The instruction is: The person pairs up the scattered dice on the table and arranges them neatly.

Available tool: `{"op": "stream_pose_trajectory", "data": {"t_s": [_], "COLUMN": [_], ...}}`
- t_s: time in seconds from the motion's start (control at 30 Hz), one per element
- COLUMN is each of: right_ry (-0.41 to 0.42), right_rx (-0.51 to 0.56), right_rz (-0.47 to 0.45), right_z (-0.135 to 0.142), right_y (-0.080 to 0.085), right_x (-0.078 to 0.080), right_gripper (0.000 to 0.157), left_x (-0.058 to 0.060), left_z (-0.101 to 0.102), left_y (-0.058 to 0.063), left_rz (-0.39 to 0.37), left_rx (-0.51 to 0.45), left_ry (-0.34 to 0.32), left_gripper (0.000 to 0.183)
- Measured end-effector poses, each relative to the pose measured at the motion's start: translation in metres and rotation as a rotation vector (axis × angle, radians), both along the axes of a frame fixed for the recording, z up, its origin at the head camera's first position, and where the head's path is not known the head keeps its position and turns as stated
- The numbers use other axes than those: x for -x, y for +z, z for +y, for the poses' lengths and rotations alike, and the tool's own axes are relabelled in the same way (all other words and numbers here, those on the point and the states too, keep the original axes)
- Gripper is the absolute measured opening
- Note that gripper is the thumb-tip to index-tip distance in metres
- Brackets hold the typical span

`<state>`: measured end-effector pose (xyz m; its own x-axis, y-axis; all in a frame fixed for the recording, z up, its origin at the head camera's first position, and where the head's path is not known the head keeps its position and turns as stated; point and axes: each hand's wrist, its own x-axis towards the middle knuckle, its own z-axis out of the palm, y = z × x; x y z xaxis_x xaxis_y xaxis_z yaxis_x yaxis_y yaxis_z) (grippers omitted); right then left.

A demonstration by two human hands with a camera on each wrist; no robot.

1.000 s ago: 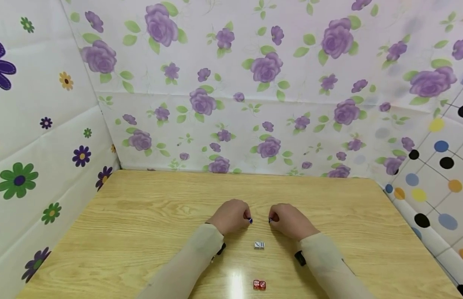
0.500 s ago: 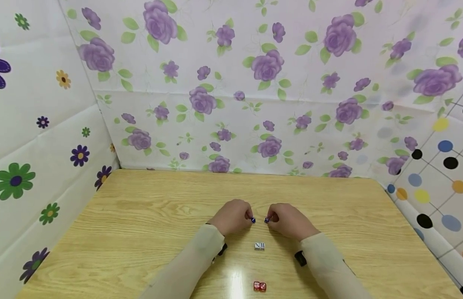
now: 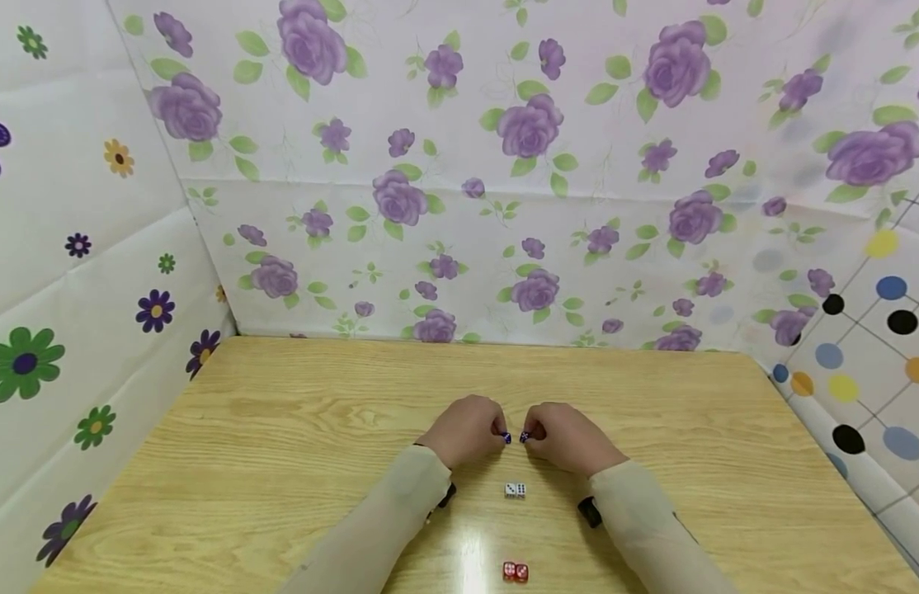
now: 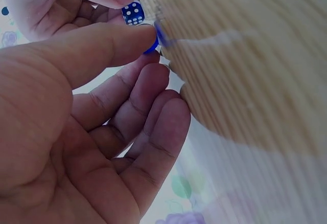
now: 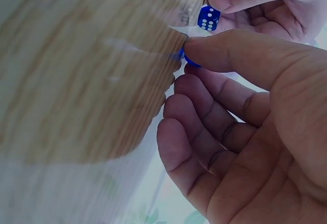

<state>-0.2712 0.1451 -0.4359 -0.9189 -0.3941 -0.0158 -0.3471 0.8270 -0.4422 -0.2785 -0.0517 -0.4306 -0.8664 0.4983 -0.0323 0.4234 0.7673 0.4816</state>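
Observation:
My left hand (image 3: 469,431) pinches a small blue die (image 3: 507,438) between thumb and forefinger, low at the table. Facing it across a narrow gap, my right hand (image 3: 567,436) pinches a second blue die (image 3: 525,437) the same way. In the left wrist view the right hand's die (image 4: 133,13) shows white pips, while the left one is mostly behind the thumb. The right wrist view shows the left hand's die (image 5: 209,18) with its pips; there the right die is largely covered by the thumb.
Nearer the body, a pair of white dice (image 3: 515,491) sits side by side on the wooden table (image 3: 296,445). Closer still lies a pair of red dice (image 3: 515,571), also side by side. Flower-patterned cloth (image 3: 459,247) rises behind the table, with patterned sheets at both sides.
Both hands have moved toward each other, and the gap between the two blue dice has narrowed. The white and red pairs stay in place on the table.

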Motion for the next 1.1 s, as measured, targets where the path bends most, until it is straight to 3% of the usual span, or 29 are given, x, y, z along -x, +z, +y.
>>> {"op": "stream_pose_trajectory", "data": {"t_s": [0.37,1.1], "right_ry": [-0.001,0.045], "right_rx": [0.007,0.013], "right_rz": [-0.008,0.022], "right_z": [0.0004,-0.0076], "right_y": [-0.0001,-0.0034], "right_x": [-0.0026,-0.0019], "right_gripper": [0.012,0.011], "left_x": [-0.0033,0.0007], "left_z": [-0.004,0.0011], "left_y": [0.0007,-0.0033], "left_rz": [-0.015,0.01], "left_rx": [-0.043,-0.006], "left_ry": [-0.001,0.016], "left_gripper": [0.006,0.005]}}
